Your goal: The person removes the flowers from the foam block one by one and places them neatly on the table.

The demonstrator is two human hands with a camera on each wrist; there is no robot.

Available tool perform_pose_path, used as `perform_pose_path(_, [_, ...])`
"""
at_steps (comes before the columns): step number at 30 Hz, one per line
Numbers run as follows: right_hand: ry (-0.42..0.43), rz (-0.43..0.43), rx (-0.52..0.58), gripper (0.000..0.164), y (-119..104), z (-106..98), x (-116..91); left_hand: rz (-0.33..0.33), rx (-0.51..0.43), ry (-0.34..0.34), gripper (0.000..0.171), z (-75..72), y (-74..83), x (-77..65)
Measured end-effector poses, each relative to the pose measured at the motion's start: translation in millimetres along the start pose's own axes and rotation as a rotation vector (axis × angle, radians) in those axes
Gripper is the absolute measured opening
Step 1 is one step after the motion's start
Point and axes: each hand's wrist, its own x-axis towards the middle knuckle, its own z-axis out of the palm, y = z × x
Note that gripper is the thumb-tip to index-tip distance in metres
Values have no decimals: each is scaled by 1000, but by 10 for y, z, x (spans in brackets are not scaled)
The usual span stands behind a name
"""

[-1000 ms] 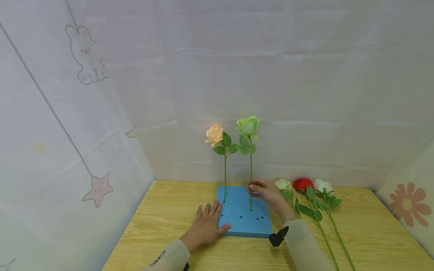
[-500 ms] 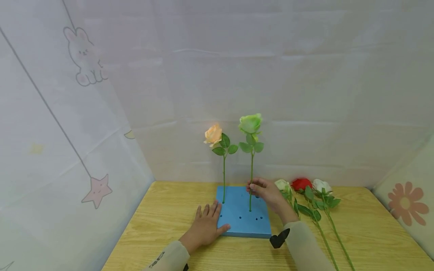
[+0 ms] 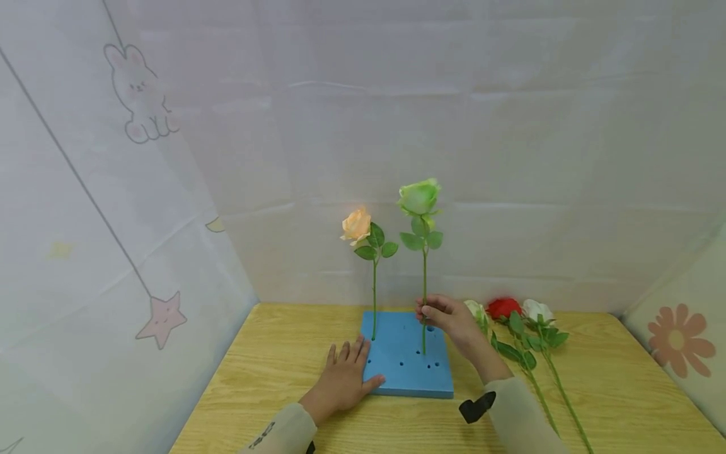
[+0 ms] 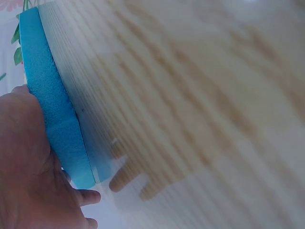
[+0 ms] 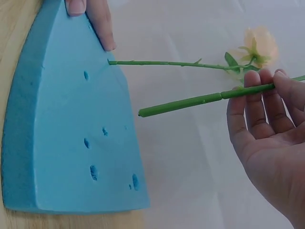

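Observation:
My right hand (image 3: 455, 323) pinches the stem of a green rose (image 3: 420, 198) between thumb and fingers. In the right wrist view the stem's lower end (image 5: 152, 110) is free, apart from the blue foam board (image 5: 62, 129) and its holes. A peach rose (image 3: 357, 226) stands upright in the board at its left side. My left hand (image 3: 342, 382) lies with fingers spread against the board's left edge, its thumb over the front left corner. From the left wrist, the hand (image 4: 28, 162) touches the board's side (image 4: 55, 90).
To the right on the wooden table (image 3: 272, 353) lie a cream rose (image 3: 475, 310), a red rose (image 3: 504, 308) and a white rose (image 3: 537, 311), their stems pointing toward the front. A pale printed curtain (image 3: 317, 157) hangs behind the table.
The green rose's stem has come up out of its hole in the board. My right hand has moved slightly up and right with it; the left hand stays in place.

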Motion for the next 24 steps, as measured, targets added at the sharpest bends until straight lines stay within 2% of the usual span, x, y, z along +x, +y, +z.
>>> perform_pose_path(6, [7,-21,14,37,-124,17,-92,-2,-3,3,90,21,-14,6])
perform_pose_path(13, [21,-16,-22,37,-232,-29,-195,-1,-5,6,91,46,-25,18])
perform_pose_path(18, [46,-11,-49,38,-277,-91,-290,3,-11,14,92,72,-41,33])
perform_pose_path(24, [34,-52,-72,39,-270,-180,-385,9,-21,12,91,85,-55,50])
